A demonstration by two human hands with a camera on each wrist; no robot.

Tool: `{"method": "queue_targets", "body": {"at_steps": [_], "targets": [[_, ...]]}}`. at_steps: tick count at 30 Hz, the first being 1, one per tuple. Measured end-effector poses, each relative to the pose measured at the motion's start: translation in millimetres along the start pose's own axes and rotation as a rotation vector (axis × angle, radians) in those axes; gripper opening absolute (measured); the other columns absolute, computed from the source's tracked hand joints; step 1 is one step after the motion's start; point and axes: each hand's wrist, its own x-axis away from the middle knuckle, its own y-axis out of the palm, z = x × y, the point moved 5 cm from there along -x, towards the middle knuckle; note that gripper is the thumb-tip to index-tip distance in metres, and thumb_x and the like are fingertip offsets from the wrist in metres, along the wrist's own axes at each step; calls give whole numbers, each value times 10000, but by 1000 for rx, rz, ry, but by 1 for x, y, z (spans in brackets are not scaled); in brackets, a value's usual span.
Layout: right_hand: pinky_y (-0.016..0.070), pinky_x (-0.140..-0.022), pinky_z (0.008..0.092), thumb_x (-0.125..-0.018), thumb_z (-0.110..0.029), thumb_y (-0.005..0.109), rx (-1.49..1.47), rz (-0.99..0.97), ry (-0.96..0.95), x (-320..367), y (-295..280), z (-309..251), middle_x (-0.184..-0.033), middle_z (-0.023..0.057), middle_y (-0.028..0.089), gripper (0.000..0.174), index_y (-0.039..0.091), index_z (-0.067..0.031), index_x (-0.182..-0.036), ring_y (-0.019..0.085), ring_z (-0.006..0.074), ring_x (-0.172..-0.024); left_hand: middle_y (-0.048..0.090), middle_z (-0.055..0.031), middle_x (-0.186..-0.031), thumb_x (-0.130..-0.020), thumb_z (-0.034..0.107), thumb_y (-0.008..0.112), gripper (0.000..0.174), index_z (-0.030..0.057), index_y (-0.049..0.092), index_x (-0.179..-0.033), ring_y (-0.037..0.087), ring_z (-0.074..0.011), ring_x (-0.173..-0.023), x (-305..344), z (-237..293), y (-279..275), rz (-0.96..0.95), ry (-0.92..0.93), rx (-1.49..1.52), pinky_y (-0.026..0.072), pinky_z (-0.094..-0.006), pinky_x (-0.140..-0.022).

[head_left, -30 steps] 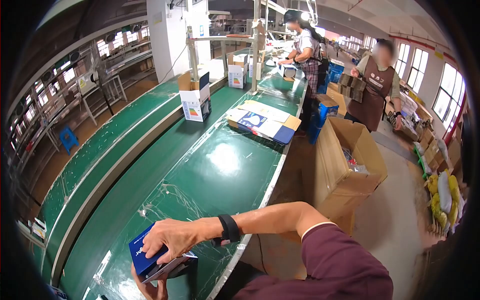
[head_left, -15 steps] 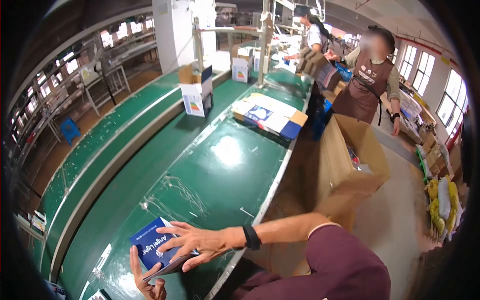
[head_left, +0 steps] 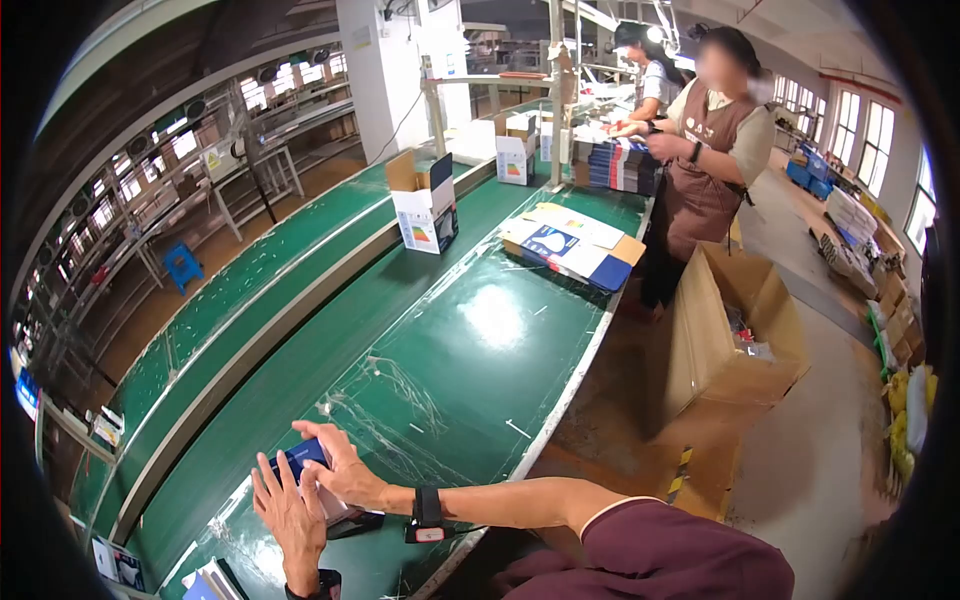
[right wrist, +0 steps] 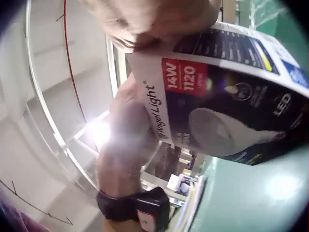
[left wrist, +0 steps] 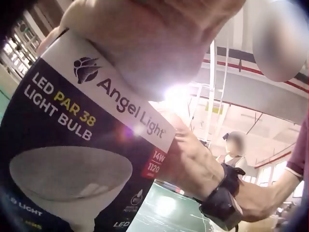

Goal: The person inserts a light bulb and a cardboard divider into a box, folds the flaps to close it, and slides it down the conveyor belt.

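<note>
An Angel Light LED bulb box (head_left: 303, 456) stands on the green work surface (head_left: 440, 400) at the lower left of the head view, its blue top showing between the hands. My left hand (head_left: 290, 520) lies against its near left side with fingers straight and spread. Across the top from the right reaches my right hand (head_left: 342, 472), fingers extended over the lid. In the left wrist view the box front (left wrist: 72, 150) shows a printed bulb, and a hand covers its upper edge. The right wrist view shows the box (right wrist: 217, 116) tilted in the picture, fingertips partly hidden.
Flattened cartons (head_left: 570, 250) lie farther along the surface. Open-topped white boxes (head_left: 425, 220) stand on the belt behind. A large cardboard box (head_left: 690, 350) is on the floor at right. A person in a brown apron (head_left: 715, 140) stands by a stack of cartons (head_left: 618, 165).
My left hand has come up from beneath the box's near side to lie flat beside its top. My right hand stays over the lid. The aproned person has set the carton stack down.
</note>
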Motion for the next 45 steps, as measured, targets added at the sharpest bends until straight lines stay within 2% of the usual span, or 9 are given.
{"method": "queue_targets", "body": {"at_steps": [7, 21, 24, 26, 30, 33, 37, 41, 45], "targets": [[374, -1132, 324, -1116, -562, 382, -766, -22, 442, -11, 26, 36, -1373, 70, 505, 640, 497, -58, -1492, 499, 164, -1251, 209, -294, -1683, -863, 754, 626, 1086, 21, 332, -1608, 231, -563, -1502, -17, -5, -12, -103, -46, 51, 216, -658, -1193], [278, -1236, 418, -1080, -643, 357, -578, -468, 400, -103, 41, 17, -1556, 158, 458, 824, 362, 10, -1583, 418, 280, -1442, 431, -300, -1531, -709, 563, 770, 758, 187, 659, -1357, 443, -558, -1297, -91, -79, -16, 163, -78, 99, 367, -650, -1087], [322, -1208, 412, -1061, -536, 529, 93, -503, -43, -149, -11, -3, -1517, 161, 511, 671, 516, -16, -1485, 446, 284, -1435, 456, -219, -1568, -705, 522, 783, 770, 212, 662, -1399, 447, -494, -1340, -111, -172, -44, 300, -56, -237, 366, -686, -1081], [371, -1175, 402, -1027, -390, 627, 494, -381, -302, -195, -79, -14, -1437, 175, 583, 520, 600, -23, -1395, 501, 309, -1389, 502, -197, -1556, -732, 391, 776, 762, 244, 611, -1462, 429, -415, -1453, -128, -242, -70, 30, -329, -134, 321, -580, -1199], [452, -1088, 434, -975, -273, 707, 909, -26, -457, -302, -234, -7, -1317, 174, 641, 412, 636, -53, -1316, 583, 345, -1273, 424, -235, -1615, -844, 514, 640, 752, 260, 528, -1543, 439, -455, -1432, -143, -391, -40, 60, -549, -330, 294, -580, -1203], [489, -1036, 447, -961, -20, 609, 1502, 28, -1060, -376, -350, -6, -1289, 183, 658, 508, 529, -42, -1462, 614, 378, -1204, 407, -222, -1630, -872, 725, 591, 891, 195, 476, -1578, 335, -465, -1505, -154, -445, -13, 107, -504, -73, 219, -596, -1233], [277, -1273, 432, -851, 119, 535, 1544, -193, -614, -468, -452, 4, -1627, 185, 426, 756, 456, -98, -1571, 375, 325, -1524, 356, -256, -1650, -790, 909, 528, 1141, 102, 437, -1591, 266, -476, -1541, -157, -403, -40, 64, -556, -80, 165, -631, -1235], [365, -1208, 453, -762, 44, 725, 1757, -379, -551, -520, -530, 39, -1465, 181, 569, 656, 587, -59, -1395, 474, 378, -1442, 413, -243, -1604, -785, 836, 579, 1044, 171, 459, -1581, 339, -540, -1465, -164, -424, -31, 62, -617, -181, 263, -680, -1159], [497, -1022, 423, -854, -172, 804, 1608, -149, -612, -512, -523, 35, -1289, 155, 666, 434, 663, -39, -1242, 630, 310, -1210, 434, -250, -1594, -830, 839, 537, 1000, 160, 488, -1562, 358, -506, -1474, -161, -431, -36, 76, -632, -218, 262, -655, -1178]]}}
